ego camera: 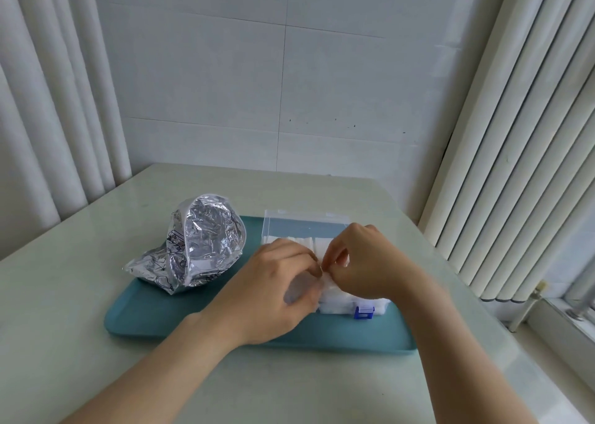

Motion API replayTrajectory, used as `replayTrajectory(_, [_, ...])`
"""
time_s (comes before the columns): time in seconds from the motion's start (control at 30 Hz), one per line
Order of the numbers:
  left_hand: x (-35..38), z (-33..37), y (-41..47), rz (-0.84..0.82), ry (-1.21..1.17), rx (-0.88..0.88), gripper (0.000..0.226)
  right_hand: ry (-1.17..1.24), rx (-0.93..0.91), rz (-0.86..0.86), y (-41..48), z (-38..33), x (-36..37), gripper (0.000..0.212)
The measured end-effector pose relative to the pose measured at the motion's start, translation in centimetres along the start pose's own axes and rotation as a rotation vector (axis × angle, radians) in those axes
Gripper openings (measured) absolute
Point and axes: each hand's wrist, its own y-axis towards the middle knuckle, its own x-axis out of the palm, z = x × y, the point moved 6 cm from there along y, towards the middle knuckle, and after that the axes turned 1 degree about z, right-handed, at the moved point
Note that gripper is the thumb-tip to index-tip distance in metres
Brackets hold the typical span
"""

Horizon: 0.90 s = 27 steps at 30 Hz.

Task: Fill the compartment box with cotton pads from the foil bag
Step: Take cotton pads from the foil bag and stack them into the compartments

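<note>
Both hands are crowded over the clear plastic compartment box (305,228), which sits on the right half of the teal rectangular plastic tray (161,314), and they hide most of it. The dividers cannot be made out, nor can the box's left end, so its long axis is hard to call. Its clear lid stands up along the tray's far side, and its small blue latch (364,312) faces the tray's near edge. White cotton pads (335,301) show inside. The left hand (277,282) curls in, thumb and forefinger pinching a white pad at mid-box. The right hand (363,262) meets it there, thumb and forefinger nipping the same white edge, with the other fingers tucked. The crumpled silver foil bag (199,243) lies on the tray's left end. Its closed end hangs over the left rim and its open mouth tilts up towards the box.
</note>
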Motion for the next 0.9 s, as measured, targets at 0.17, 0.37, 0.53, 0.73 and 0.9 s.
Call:
replayTrajectory(0.17, [-5.1,-1.6,0.4,0.414,0.222,-0.088,0.024,0.107,-0.038,0.276,0.3,-1.2,-0.9,0.024])
replayTrajectory(0.37, [-9.8,-7.5,-1.8,0.647,0.297,-0.687,0.076,0.267,-0.226,0.311,1.6,-7.4,0.7,0.031])
replayTrajectory(0.53, [-9.9,-11.9,-3.7,0.374,0.091,-1.167,0.08,0.217,-0.412,0.153,4.9,-13.2,4.1,0.031])
replayTrajectory(0.73, [-9.0,-12.6,-4.2,0.336,0.02,-1.283,0.043,0.18,-0.352,0.033,8.2,-15.2,7.1,0.016])
replayTrajectory(0.9, [-8.5,-12.1,-4.2,0.376,-0.094,-1.322,0.036,0.119,-0.305,-0.146,9.3,-15.0,9.8,0.007])
